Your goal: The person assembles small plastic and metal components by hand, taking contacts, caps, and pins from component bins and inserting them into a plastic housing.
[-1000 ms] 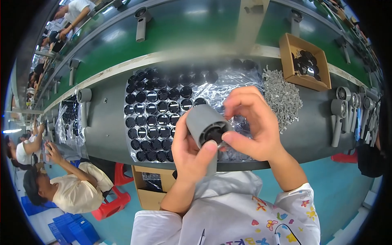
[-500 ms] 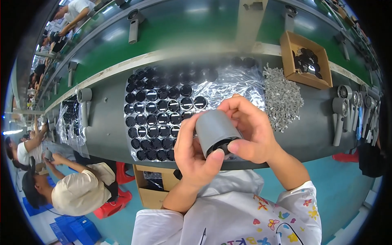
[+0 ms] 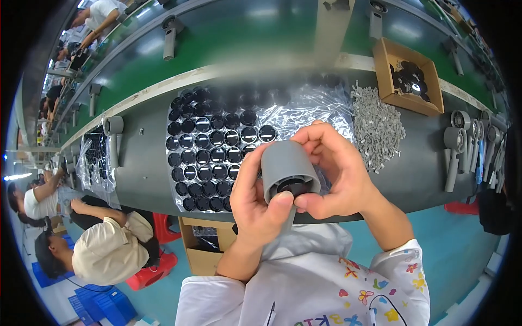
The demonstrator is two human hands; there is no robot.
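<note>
Since the earlier frame the grey cylinder housing [image 3: 288, 169] has tipped so its open end with the black round insert [image 3: 294, 188] faces up toward the camera.

Both hands are together, clamped on the housing, held up over the near edge of the grey bench [image 3: 141, 168]; left hand [image 3: 255, 204] wraps its left side with the thumb pressing at the insert; right hand [image 3: 334, 168] cups the right side, thumb under the rim; behind them sits a tray of black round caps [image 3: 209, 149] on crinkly plastic, a heap of small grey clips [image 3: 375, 125] and a cardboard box [image 3: 405, 76]; grey handle parts [image 3: 454, 149] lie far right.
</note>
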